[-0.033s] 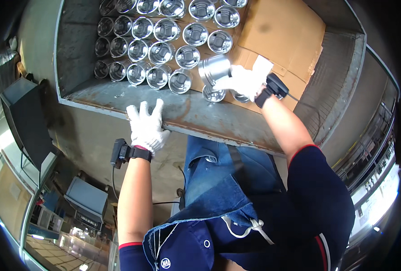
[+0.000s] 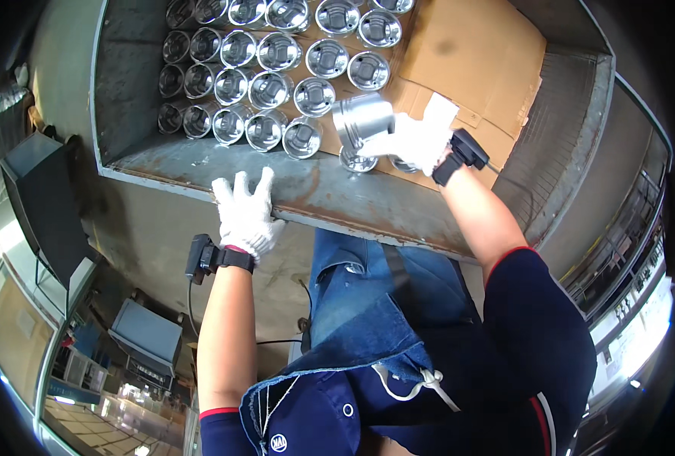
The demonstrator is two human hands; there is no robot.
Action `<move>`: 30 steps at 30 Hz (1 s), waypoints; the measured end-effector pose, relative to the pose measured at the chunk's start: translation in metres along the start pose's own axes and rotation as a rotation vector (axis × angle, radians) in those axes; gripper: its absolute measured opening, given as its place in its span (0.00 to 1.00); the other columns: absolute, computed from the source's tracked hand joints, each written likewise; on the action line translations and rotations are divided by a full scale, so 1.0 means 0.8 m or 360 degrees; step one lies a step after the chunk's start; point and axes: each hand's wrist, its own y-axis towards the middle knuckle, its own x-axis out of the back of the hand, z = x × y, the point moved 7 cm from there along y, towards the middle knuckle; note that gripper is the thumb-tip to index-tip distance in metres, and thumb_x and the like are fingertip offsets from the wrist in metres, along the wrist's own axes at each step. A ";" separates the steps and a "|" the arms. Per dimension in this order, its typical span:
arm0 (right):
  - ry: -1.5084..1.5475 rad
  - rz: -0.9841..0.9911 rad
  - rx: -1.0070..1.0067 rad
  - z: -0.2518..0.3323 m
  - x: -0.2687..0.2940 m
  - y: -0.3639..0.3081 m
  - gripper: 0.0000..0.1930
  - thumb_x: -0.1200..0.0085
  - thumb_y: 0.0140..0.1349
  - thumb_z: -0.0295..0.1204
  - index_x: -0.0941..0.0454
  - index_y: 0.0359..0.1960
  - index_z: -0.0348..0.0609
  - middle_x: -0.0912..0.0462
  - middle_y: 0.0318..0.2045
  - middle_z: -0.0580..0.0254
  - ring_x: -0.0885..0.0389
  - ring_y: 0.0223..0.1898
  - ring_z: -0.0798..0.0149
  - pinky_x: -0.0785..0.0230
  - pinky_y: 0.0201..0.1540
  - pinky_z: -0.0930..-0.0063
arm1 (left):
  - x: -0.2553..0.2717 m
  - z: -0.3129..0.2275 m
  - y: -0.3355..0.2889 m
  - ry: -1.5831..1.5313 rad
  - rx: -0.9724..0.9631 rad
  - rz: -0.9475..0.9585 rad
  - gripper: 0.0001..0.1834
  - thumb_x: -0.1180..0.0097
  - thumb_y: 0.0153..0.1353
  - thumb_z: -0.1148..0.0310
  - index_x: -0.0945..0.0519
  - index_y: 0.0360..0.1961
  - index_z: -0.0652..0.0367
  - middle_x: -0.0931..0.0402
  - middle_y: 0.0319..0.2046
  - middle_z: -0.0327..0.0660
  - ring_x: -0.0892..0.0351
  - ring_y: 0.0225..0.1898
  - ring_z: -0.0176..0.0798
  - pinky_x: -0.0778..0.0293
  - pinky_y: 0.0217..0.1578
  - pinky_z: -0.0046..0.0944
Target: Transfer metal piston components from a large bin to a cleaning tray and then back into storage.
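My right hand (image 2: 421,144), in a white knit glove, holds a shiny metal piston (image 2: 362,120) tilted on its side, its ring grooves showing. It hangs above the near row of standing pistons, over another piston (image 2: 358,160) that it partly covers. One more piston (image 2: 404,164) is mostly hidden beneath this hand. Several pistons stand in rows to the left, open ends up, such as one near piston (image 2: 302,137). Gloved too, my left hand (image 2: 245,216) lies with fingers spread over the near rim of the grey metal bin (image 2: 353,196), holding nothing.
Brown cardboard (image 2: 478,64) lines the bin under the pistons, with a bare stretch to the right. A white piece (image 2: 439,111) sticks up beside my right hand. Left of the bin stand a dark panel-like stand (image 2: 45,205) and a blue-grey box (image 2: 146,328).
The held piston and my right hand have shifted very slightly. My left hand stays on the bin's rim.
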 end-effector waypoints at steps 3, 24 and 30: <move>0.0460 0.0102 -0.0021 0.046 -0.019 -0.042 0.26 0.27 0.49 0.41 0.18 0.48 0.40 0.13 0.40 0.59 0.17 0.41 0.70 0.25 0.41 0.73 | -0.006 0.006 -0.005 0.0031 0.0011 -0.0040 0.50 0.30 0.43 0.58 0.38 0.71 0.44 0.39 0.65 0.62 0.48 0.65 0.73 0.52 0.69 0.63; 0.0383 0.0058 -0.0020 0.109 -0.018 -0.058 0.26 0.24 0.47 0.26 0.19 0.50 0.36 0.13 0.43 0.60 0.17 0.42 0.71 0.24 0.47 0.73 | -0.006 0.002 -0.001 0.0084 -0.0020 -0.0054 0.51 0.29 0.45 0.50 0.38 0.71 0.47 0.36 0.63 0.64 0.46 0.67 0.68 0.60 0.70 0.65; 0.0329 -0.0091 0.0144 0.071 -0.014 -0.041 0.27 0.25 0.47 0.37 0.18 0.49 0.44 0.14 0.29 0.64 0.20 0.26 0.74 0.30 0.25 0.76 | -0.012 0.004 0.000 0.0079 -0.0038 -0.0066 0.51 0.29 0.45 0.51 0.38 0.71 0.48 0.35 0.63 0.64 0.46 0.68 0.68 0.60 0.70 0.65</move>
